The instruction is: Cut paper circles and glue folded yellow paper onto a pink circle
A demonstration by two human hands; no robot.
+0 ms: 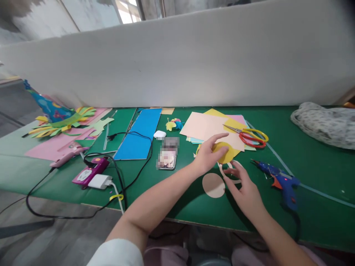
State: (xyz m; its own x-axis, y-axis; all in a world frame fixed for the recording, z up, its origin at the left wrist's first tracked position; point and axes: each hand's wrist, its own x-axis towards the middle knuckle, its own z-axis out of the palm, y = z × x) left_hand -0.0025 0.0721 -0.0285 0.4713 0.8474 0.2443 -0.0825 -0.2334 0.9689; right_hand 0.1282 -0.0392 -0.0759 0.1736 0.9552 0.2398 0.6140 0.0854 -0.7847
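Observation:
My left hand (208, 155) holds a yellow paper circle (227, 154), with the thumb lying over its face and the index finger reaching past its far edge. Close beside it, my right hand (242, 186) has its thumb and fingers curled round a thin pale paper ring (221, 170), partly hidden by the fingers. A pale peach paper circle (213, 185) lies flat on the green table just below both hands. Beyond them is a stack of coloured paper sheets (203, 125), with red-and-yellow-handled scissors (253, 138) resting on its right side.
A blue glue gun (283, 181) lies right of my right hand. To the left are a phone (168, 153), a white earphone case (159, 135), a blue board (140, 135), a purple power strip (91, 173) with cables, a pink glue gun (69, 154) and a party hat (52, 107).

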